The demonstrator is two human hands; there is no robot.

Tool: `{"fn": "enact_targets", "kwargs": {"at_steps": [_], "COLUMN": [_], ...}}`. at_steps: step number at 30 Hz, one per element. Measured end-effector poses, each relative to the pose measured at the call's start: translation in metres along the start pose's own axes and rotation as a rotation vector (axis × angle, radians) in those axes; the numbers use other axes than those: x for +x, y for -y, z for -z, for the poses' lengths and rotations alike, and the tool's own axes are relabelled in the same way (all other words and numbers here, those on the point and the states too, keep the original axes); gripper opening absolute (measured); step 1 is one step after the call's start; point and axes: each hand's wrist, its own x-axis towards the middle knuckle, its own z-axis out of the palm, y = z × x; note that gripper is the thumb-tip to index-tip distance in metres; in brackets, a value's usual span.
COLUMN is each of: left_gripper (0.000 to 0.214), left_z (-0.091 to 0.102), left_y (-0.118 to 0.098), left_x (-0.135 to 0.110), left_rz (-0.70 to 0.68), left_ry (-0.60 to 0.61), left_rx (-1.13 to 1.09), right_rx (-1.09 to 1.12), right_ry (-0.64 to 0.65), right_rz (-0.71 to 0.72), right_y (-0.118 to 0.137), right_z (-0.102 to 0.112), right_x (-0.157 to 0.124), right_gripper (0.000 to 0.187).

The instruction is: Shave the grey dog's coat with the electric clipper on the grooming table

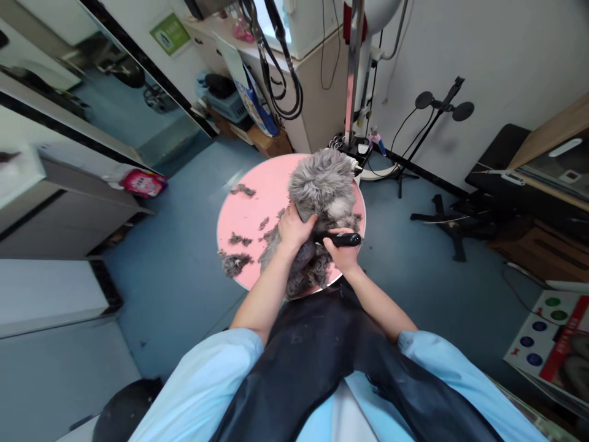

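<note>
A grey, curly-coated dog (322,178) is on a round pink table (248,212), its head end toward the far side. My left hand (294,228) grips the dog's body just behind the fluffy head, thumb pointing right. In my right hand (343,255) is a black hair clipper (345,239), its front end against the dog's short-clipped back. Fingers wrap the clipper from below; its blade is hidden in the coat. Cut grey fur (235,264) lies in clumps on the left of the table, and more fur hangs near the front edge.
A metal post (353,80) rises behind the table, near a small tool holder (363,148). Black straps (280,92) hang at the back. A black stand (432,129) and a printed box (552,337) are on the right; a pink package (143,183) is left.
</note>
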Motion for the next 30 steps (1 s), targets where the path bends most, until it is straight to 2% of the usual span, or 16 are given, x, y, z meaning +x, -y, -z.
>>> {"fn": "enact_targets", "kwargs": {"at_steps": [4, 7, 10, 14, 16, 20, 23, 26, 30], "left_gripper": [0.071, 0.071, 0.069, 0.071, 0.07, 0.058, 0.052, 0.052, 0.055], "left_z": [0.001, 0.002, 0.001, 0.004, 0.006, 0.002, -0.002, -0.002, -0.002], "left_y": [0.003, 0.003, 0.004, 0.008, 0.008, 0.005, 0.002, 0.001, 0.004], "left_x": [0.002, 0.002, 0.002, 0.003, 0.005, 0.009, 0.011, 0.013, 0.016], "left_rz": [-0.011, -0.012, -0.025, -0.091, -0.137, -0.149, -0.13, -0.121, -0.105], "left_ry": [-0.012, -0.004, -0.008, 0.009, 0.016, 0.004, 0.01, 0.033, 0.023], "left_rx": [0.005, 0.013, 0.004, -0.027, -0.058, -0.064, -0.055, -0.062, -0.06], "right_rx": [-0.043, -0.049, -0.027, 0.007, 0.023, 0.077, 0.056, 0.026, 0.043], "right_ry": [-0.032, -0.008, 0.012, 0.208, 0.264, 0.197, 0.214, 0.276, 0.352], "right_rz": [-0.013, -0.007, 0.043, 0.059, 0.058, 0.171, 0.214, 0.191, 0.117], "right_y": [-0.017, -0.02, -0.017, -0.015, -0.012, 0.005, 0.013, 0.004, -0.019], "right_z": [0.003, 0.009, 0.013, 0.019, 0.024, 0.029, 0.026, 0.026, 0.033], "right_x": [-0.022, -0.023, -0.009, 0.01, 0.017, 0.038, 0.062, 0.079, 0.087], "right_gripper": [0.023, 0.021, 0.018, 0.021, 0.019, 0.024, 0.027, 0.025, 0.025]}}
